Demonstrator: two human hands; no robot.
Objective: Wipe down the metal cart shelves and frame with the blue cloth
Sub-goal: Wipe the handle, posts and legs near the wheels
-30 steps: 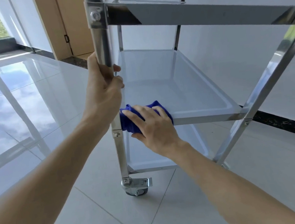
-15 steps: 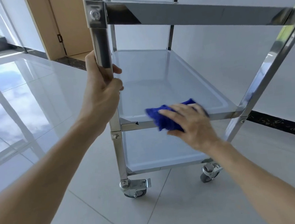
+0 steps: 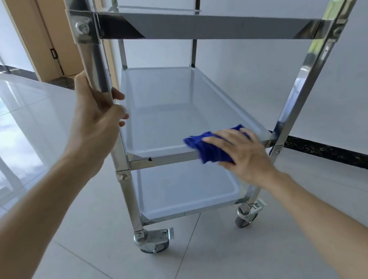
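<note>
Glossy floor tiles surround the cart; left hand grips its post, right hand presses bunched blue cloth.

No text, label, brand, number or sign can be read anywhere in the frame. The cart shows bare metal rails, posts and bolts with no lettering, and its shelves carry no markings. The cloth at centre right is plain blue with no tag showing. The door at upper left and the wall at upper right bear no sign.
</note>
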